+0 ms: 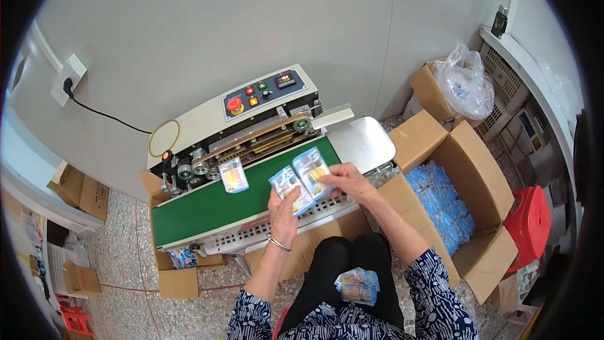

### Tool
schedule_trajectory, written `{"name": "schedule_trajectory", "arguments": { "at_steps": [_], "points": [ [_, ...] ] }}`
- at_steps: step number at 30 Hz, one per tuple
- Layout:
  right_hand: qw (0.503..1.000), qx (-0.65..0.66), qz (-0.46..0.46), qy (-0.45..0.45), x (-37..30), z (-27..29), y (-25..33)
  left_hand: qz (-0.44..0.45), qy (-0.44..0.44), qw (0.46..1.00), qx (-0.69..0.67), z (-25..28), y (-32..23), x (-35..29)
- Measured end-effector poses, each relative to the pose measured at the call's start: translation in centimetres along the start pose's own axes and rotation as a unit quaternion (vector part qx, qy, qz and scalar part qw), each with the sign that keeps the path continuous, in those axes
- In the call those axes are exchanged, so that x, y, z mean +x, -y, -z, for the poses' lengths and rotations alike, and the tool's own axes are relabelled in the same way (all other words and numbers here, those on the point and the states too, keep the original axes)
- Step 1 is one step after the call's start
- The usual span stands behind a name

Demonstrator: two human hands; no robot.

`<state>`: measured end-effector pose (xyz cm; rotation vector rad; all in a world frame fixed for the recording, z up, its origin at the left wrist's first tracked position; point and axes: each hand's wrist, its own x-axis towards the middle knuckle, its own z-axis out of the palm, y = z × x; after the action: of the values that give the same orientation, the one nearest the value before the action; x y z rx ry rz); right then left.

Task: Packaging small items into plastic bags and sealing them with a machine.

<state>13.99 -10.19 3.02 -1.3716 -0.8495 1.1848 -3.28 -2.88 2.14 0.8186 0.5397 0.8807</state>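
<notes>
Over the near edge of a green conveyor belt, my left hand grips a small clear-and-blue plastic packet between thumb and fingers. Close beside it, my right hand pinches a second such packet, with yellow-orange pieces showing inside. Whether each hand holds more than one packet I cannot tell. Another packet lies on the belt to the left, against the rollers of a sealing machine. A small stack of packets rests on my lap.
An open carton full of blue packets stands at my right, a red stool beyond it. A metal plate adjoins the belt's right end. Below its left end sits another carton. A black cable runs from the wall socket toward the machine.
</notes>
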Motion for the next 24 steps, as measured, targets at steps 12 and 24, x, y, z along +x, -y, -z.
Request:
{"name": "schedule_trajectory", "arguments": {
  "at_steps": [12,24],
  "points": [
    [0.985,0.016,-0.089,-0.146,7.0,6.1,1.8,0.077,-0.029,0.996,-0.040,2.1,-0.4,-2.7],
    [0.991,-0.002,-0.121,-0.055,8.4,5.8,2.3,0.108,-0.011,0.994,-0.033,3.5,0.6,-3.7]
  ]
}}
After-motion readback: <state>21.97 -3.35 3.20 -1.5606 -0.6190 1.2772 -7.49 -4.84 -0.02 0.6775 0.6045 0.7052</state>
